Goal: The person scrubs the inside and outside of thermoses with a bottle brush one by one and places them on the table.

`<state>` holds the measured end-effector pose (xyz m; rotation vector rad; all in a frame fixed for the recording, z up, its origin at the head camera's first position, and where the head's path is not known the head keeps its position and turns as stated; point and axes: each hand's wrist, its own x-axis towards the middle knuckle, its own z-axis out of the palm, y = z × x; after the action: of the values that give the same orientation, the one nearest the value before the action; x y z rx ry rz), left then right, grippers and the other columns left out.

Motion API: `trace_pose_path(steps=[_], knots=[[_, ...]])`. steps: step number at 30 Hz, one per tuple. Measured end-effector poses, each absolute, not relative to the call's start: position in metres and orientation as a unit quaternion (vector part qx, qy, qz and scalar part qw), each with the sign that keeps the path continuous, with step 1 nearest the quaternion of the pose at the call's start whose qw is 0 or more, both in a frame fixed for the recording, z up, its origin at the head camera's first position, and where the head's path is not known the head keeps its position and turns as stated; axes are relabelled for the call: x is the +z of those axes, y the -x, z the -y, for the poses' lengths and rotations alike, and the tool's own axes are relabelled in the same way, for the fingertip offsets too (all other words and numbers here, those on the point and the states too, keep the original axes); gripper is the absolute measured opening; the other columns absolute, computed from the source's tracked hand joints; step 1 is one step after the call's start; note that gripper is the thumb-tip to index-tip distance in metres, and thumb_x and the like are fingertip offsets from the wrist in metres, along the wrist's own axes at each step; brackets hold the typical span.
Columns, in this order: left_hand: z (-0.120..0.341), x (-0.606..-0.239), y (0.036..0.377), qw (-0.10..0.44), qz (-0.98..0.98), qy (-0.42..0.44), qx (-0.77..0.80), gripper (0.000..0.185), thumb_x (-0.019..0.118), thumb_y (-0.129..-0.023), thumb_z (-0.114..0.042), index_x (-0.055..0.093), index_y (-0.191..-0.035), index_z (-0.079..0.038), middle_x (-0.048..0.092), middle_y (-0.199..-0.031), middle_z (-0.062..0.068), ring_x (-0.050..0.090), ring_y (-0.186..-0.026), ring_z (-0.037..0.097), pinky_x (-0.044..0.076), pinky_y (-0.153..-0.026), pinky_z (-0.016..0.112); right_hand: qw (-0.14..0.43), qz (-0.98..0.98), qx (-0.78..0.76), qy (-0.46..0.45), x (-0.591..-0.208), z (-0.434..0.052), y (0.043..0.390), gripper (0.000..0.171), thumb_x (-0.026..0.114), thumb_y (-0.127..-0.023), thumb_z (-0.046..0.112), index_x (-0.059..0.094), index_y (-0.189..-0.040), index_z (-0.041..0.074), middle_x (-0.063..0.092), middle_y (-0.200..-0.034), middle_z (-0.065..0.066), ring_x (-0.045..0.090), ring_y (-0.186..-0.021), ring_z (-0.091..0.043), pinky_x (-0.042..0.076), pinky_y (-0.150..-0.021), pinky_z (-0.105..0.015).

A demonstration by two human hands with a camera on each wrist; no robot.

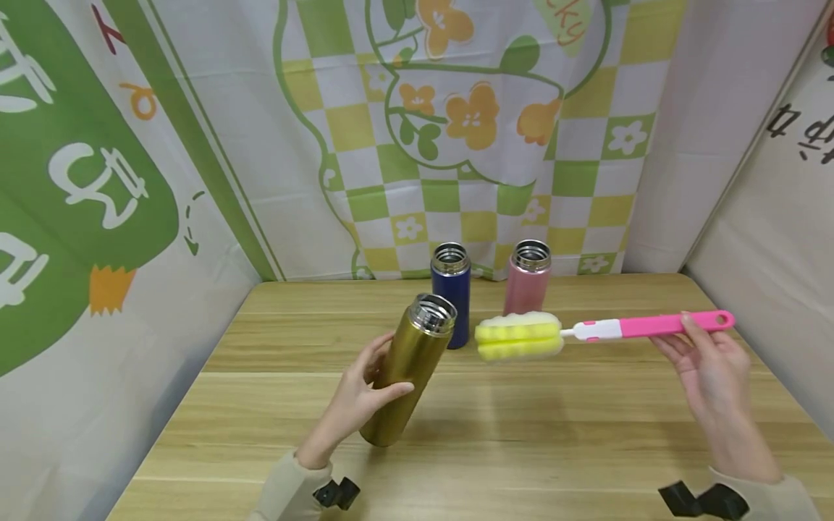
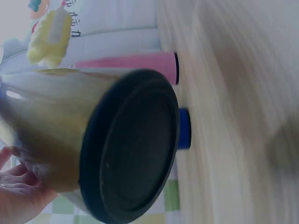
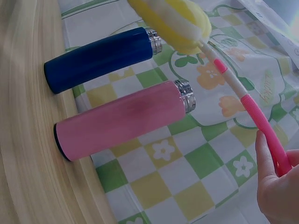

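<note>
Roughly centre on the table (image 1: 586,434), the gold flask (image 1: 410,369) sat tilted, base down, open steel mouth up and toward the right. Left hand (image 1: 355,401) wrapped its mid-body; looked rigid, smooth metal, prob. slippery, so mid-body is the safest hold. Sponge brush (image 1: 586,331) lay approx. horizontal, soft head pointing left at the mouth; light, stiff handle. Right hand (image 1: 713,365) pinched the pink end.

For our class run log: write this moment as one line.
left hand grips tilted gold flask | right hand holds brush | sponge near flask mouth, outside
</note>
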<state>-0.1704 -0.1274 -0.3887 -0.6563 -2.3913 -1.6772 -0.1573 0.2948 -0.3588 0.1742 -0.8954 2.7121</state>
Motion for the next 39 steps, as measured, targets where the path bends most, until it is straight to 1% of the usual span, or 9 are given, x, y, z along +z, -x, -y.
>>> trace_pose_path(steps=[5,11,16,25,29,35,39], knots=[[0.125,-0.391,0.172,0.007,0.761,0.166,-0.627,0.068,0.068,-0.076,-0.004,0.032,-0.133,-0.011,0.053,-0.116,0.019,0.055,-0.098,0.026,0.046,-0.079,0.031,0.123,0.293,0.946,-0.062,-0.359,-0.295,0.158,0.01,0.042,-0.089,-0.006,0.052,-0.086,-0.008,0.063,-0.084,-0.023,0.063,-0.08,-0.033,0.048,-0.075,-0.039],[0.122,-0.395,0.175,-0.029,0.732,0.138,-0.667,0.066,0.062,-0.081,-0.005,0.026,-0.136,-0.01,0.051,-0.118,0.019,0.051,-0.105,0.026,0.045,-0.08,0.032,0.106,0.273,0.955,-0.047,-0.358,-0.294,0.159,0.01,0.042,-0.089,-0.007,0.052,-0.086,-0.008,0.061,-0.086,-0.021,0.063,-0.081,-0.033,0.047,-0.077,-0.039],[0.117,-0.399,0.176,-0.029,0.719,0.134,-0.681,0.062,0.058,-0.083,-0.005,0.025,-0.136,-0.01,0.05,-0.119,0.023,0.052,-0.103,0.026,0.045,-0.079,0.031,0.105,0.27,0.956,-0.047,-0.356,-0.292,0.16,0.009,0.042,-0.089,-0.007,0.051,-0.087,-0.008,0.06,-0.086,-0.02,0.062,-0.082,-0.033,0.047,-0.078,-0.039],[0.108,-0.403,0.178,-0.025,0.675,0.124,-0.727,0.056,0.053,-0.087,-0.006,0.022,-0.134,-0.01,0.051,-0.114,0.026,0.058,-0.088,0.017,0.046,-0.078,0.031,0.103,0.26,0.959,-0.049,-0.352,-0.284,0.166,0.009,0.043,-0.088,-0.006,0.051,-0.084,-0.008,0.06,-0.084,-0.019,0.063,-0.08,-0.033,0.047,-0.078,-0.04],[0.103,-0.406,0.18,-0.029,0.644,0.131,-0.753,0.056,0.05,-0.088,-0.004,0.02,-0.134,-0.013,0.05,-0.113,0.025,0.059,-0.087,0.018,0.047,-0.078,0.035,0.105,0.255,0.96,-0.052,-0.35,-0.278,0.17,0.008,0.044,-0.088,-0.007,0.051,-0.083,-0.008,0.06,-0.083,-0.02,0.063,-0.08,-0.033,0.047,-0.078,-0.04],[0.095,-0.409,0.181,-0.032,0.626,0.146,-0.765,0.061,0.051,-0.088,-0.007,0.016,-0.137,-0.019,0.05,-0.113,0.023,0.059,-0.089,0.02,0.047,-0.079,0.039,0.098,0.23,0.966,-0.058,-0.346,-0.268,0.177,0.007,0.043,-0.087,-0.008,0.048,-0.081,-0.007,0.059,-0.082,-0.022,0.062,-0.08,-0.035,0.046,-0.079,-0.042],[0.09,-0.41,0.181,-0.035,0.62,0.143,-0.77,0.062,0.05,-0.089,-0.008,0.015,-0.138,-0.024,0.05,-0.113,0.023,0.059,-0.091,0.02,0.046,-0.08,0.04,0.089,0.22,0.97,-0.052,-0.343,-0.263,0.181,0.008,0.044,-0.087,-0.008,0.046,-0.08,-0.006,0.06,-0.081,-0.021,0.062,-0.08,-0.036,0.046,-0.079,-0.042]])
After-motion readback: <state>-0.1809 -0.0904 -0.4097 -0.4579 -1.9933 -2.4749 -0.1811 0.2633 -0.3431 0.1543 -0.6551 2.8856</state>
